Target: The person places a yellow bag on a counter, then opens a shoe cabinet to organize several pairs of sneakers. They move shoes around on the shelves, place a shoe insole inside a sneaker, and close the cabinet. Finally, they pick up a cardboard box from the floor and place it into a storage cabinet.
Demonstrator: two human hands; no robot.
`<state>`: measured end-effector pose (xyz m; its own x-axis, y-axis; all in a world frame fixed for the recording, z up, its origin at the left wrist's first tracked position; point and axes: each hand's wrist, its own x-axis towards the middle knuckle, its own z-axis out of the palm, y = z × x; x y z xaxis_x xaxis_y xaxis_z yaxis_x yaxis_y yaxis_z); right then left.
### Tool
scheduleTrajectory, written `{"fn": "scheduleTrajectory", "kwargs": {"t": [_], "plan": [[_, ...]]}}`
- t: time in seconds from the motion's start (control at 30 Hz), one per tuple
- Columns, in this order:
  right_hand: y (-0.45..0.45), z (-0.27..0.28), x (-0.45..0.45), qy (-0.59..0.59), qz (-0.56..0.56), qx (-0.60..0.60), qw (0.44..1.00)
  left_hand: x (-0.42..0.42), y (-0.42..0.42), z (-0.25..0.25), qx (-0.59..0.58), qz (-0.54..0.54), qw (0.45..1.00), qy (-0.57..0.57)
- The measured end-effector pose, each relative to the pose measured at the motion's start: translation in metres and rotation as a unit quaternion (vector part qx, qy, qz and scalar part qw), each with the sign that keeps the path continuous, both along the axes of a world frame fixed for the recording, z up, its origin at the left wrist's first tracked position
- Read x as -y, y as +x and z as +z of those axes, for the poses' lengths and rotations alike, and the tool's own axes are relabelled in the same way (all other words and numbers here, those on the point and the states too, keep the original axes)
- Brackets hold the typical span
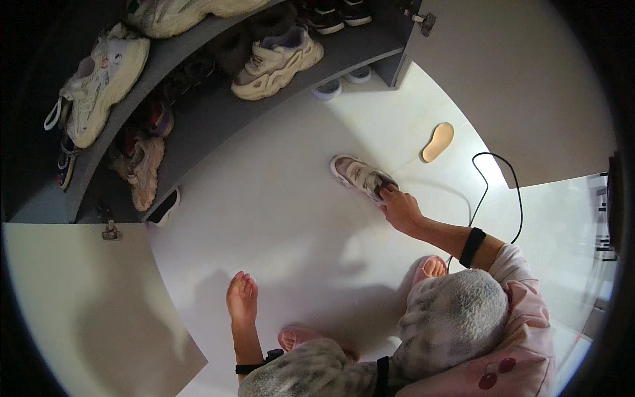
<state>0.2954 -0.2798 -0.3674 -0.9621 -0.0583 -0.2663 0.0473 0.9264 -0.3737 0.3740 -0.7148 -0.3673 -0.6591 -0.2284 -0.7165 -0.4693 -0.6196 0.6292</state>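
Observation:
A light sneaker with straps [358, 174] rests on the pale floor, its toe pointing up and left. My right hand [400, 207] grips it at the heel opening, fingers partly inside the shoe. A tan insole [437, 142] lies on the floor, above and to the right of the sneaker. My left hand [242, 297] is held palm up over the floor at the lower left, holding nothing, with its fingers slightly curled. Both forearms wear black straps.
An open shoe cabinet with grey shelves [198, 149] holds several shoes, including a chunky beige sneaker [278, 62]. Its doors stand open at left [99, 297] and right [521, 89]. A black cable [518, 198] loops at right. Pink slippers [421, 268] are on my feet.

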Motion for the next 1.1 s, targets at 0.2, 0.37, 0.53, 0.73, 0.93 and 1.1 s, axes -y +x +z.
{"fn": "scheduleTrajectory", "kwargs": {"t": [0.2, 0.37, 0.53, 0.73, 0.93, 1.1], "plan": [[-0.020, 0.005, -0.026, 0.053, -0.008, 0.013, 0.998, 0.003, 0.009, -0.027, -0.002, -0.004, 1.000, -0.005], [-0.031, 0.124, -0.041, -0.024, 0.054, -0.083, 0.995, 0.002, 0.005, -0.037, -0.021, -0.005, 1.000, 0.012], [-0.040, 0.280, -0.035, -0.127, 0.112, -0.276, 0.946, -0.013, -0.008, -0.037, -0.039, -0.028, 0.998, 0.031], [-0.111, 0.435, -0.013, -0.166, 0.123, -0.536, 0.818, -0.020, -0.009, -0.027, 0.000, 0.011, 0.998, 0.058], [-0.194, 0.461, -0.020, 0.057, 0.056, -0.477, 0.875, -0.022, -0.020, -0.023, -0.029, -0.009, 0.999, 0.025], [-0.223, 0.374, -0.006, 0.117, 0.113, -0.394, 0.905, 0.003, 0.000, -0.012, -0.027, 0.040, 0.999, 0.022]]}}
